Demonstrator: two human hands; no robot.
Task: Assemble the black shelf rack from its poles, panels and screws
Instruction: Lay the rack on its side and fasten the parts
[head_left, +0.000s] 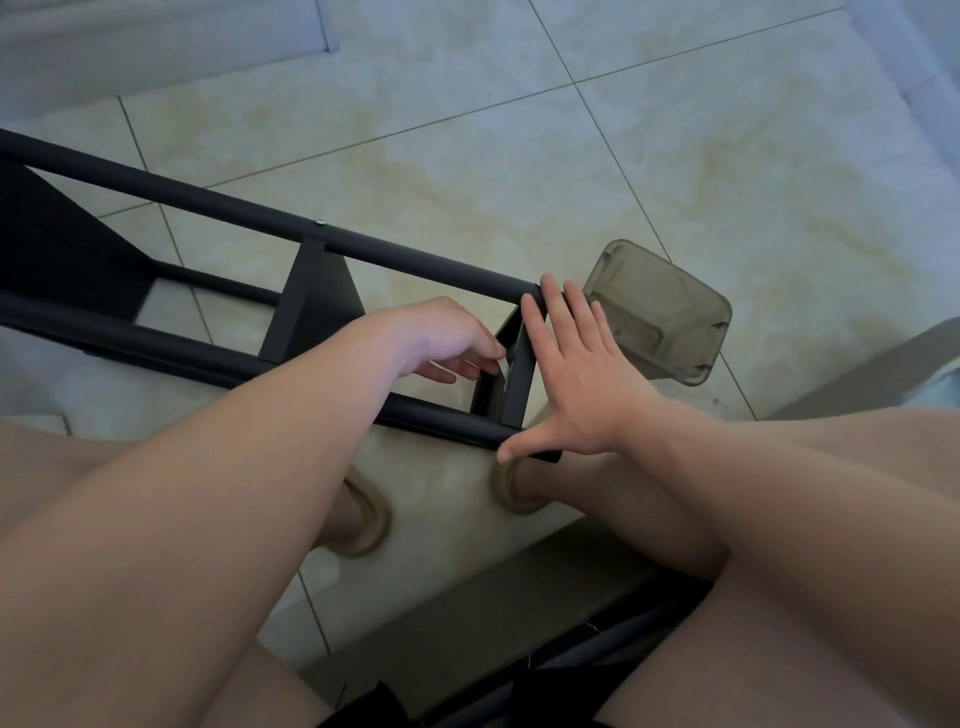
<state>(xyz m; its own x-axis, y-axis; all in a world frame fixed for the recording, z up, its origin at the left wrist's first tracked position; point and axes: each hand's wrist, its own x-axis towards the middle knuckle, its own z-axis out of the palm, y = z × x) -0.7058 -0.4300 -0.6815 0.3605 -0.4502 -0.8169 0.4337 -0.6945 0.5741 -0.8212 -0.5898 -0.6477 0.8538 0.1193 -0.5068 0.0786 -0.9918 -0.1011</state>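
Lying btwn hands (447, 338) (569, 374): rack end panel (519, 387)

Dim, bluish light is falling softly across the tiled floor (519, 156), seemingly coming from the upper right. Soft shadows are pooling under the black rack (311, 306). Wide-angle distortion is bending the edges; corners are blurring.

No readable text, label, brand, number or sign shows on anything here.
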